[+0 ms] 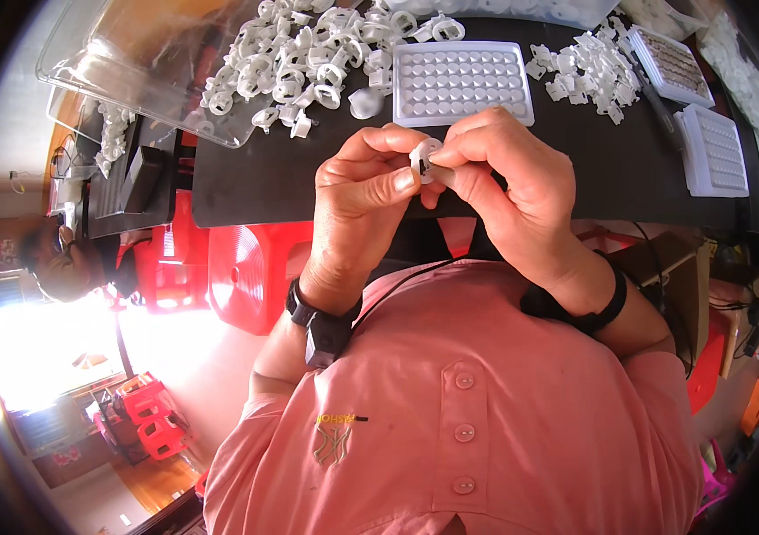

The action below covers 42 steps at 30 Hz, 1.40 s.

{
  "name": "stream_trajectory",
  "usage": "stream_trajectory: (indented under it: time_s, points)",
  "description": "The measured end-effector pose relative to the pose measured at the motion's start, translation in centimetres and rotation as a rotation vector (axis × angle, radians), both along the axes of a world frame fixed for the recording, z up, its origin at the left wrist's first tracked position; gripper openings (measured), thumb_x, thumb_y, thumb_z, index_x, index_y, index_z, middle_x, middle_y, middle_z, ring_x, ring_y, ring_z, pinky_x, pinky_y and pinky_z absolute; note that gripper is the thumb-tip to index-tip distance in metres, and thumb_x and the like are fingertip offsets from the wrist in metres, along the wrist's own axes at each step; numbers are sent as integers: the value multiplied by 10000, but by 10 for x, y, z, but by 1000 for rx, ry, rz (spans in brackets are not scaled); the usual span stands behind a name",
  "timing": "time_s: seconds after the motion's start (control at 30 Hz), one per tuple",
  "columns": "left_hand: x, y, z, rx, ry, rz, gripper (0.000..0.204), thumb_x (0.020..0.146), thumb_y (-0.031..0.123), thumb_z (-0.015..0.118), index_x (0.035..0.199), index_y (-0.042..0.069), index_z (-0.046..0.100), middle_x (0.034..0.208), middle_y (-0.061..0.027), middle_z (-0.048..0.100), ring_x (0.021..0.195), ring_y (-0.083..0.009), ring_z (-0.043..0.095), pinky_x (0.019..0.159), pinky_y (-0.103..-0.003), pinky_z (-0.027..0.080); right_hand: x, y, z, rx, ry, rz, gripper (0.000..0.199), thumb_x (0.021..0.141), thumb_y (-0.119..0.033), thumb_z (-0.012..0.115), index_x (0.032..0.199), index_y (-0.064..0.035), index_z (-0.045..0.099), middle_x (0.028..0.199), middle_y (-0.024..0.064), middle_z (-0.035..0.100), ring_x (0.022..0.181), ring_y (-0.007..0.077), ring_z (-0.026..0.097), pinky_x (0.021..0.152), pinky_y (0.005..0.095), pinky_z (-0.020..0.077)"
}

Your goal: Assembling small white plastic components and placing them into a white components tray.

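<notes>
Both hands meet above the near edge of the black table, around a small white plastic ring-shaped part (425, 160) with a dark slot in its side. My left hand (363, 183) pinches it between thumb and fingers. From the other side, my right hand (511, 174) has its thumb and forefinger closed at the part's right edge; whether a smaller piece sits between those fingertips is hidden. Just beyond the hands lies a white tray (399, 107) with rows of round white pieces. A heap of similar white ring parts (308, 62) is spread to the far left.
Small flat white pieces (589, 76) are piled right of the tray. More white trays (714, 152) stand at the table's right end, beside a dark slim tool (656, 102). A clear plastic bin (143, 89) leans at the far left. Red stools (246, 276) stand below the table (255, 183).
</notes>
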<state>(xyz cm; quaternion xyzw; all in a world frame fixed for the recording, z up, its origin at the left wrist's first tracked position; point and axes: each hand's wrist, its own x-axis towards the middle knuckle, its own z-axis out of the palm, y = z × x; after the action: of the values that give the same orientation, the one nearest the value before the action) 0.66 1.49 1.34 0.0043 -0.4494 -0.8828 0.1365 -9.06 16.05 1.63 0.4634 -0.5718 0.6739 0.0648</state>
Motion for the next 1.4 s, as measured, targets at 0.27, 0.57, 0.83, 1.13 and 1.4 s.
stream_trajectory:
  time_s: [0.27, 0.57, 0.83, 1.13, 1.4]
  points:
    - [2, -2, -5, -37, 45, 40, 274, 878, 49, 726, 1136, -15, 658, 1047, -139, 672, 906, -239, 663, 735, -359, 540, -10, -6, 4, 24, -12, 124, 228, 770, 183, 592, 880, -8, 652, 838, 67, 650, 678, 151, 645, 610, 264, 519]
    - [4, -3, -8, 32, 72, 55, 247, 876, 19, 728, 1113, -12, 663, 1035, -121, 675, 931, -225, 659, 743, -363, 546, -6, -5, 12, 108, -402, 311, 113, 853, 116, 636, 905, 16, 637, 816, 64, 698, 697, 107, 680, 639, 236, 544]
    - [5, -1, -7, 72, 69, 79, 257, 876, 19, 728, 1123, -7, 661, 1058, -123, 681, 929, -225, 662, 740, -363, 543, 1, -10, 7, 45, -468, 302, 97, 854, 98, 669, 871, 7, 638, 813, 49, 668, 675, 107, 664, 620, 233, 531]
    - [6, -2, -10, 109, 72, 92, 268, 877, 43, 735, 1129, -5, 659, 1073, -132, 683, 917, -235, 656, 755, -369, 545, 5, -13, 11, 34, -582, 291, 99, 823, 115, 702, 843, 26, 664, 833, 28, 594, 691, 114, 641, 629, 241, 514]
    - [6, -2, -9, 122, 80, 69, 269, 873, 32, 734, 1131, 7, 662, 1057, -134, 689, 920, -251, 665, 753, -380, 548, 6, -12, 7, 20, -410, 192, 123, 802, 116, 719, 854, 15, 674, 829, 27, 594, 685, 106, 621, 625, 238, 511]
